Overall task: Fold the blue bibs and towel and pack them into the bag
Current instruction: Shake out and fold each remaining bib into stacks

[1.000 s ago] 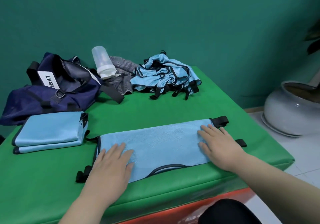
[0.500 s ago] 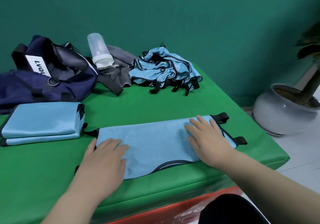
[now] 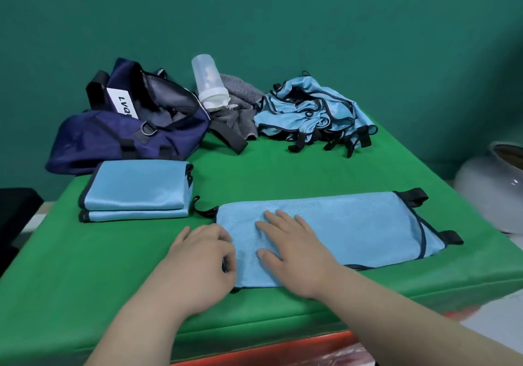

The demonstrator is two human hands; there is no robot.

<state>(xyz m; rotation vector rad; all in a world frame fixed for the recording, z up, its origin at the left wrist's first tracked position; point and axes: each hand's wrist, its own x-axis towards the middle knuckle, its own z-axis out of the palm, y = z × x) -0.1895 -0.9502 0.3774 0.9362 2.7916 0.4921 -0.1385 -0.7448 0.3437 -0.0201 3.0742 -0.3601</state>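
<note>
The half-folded bib lies flat on the green surface, near its front edge; thin, limp cloth — light, probably slick, apt to slide; the left hand curls at its left end, apparently pinching the hem; the right hand presses flat on it — best lifted by that hem.

bib is showing light blue, navy trim | bib pile is showing the same | bag is showing navy, white label, black letters | cloth is showing grey stripes | table cover is showing green
</note>
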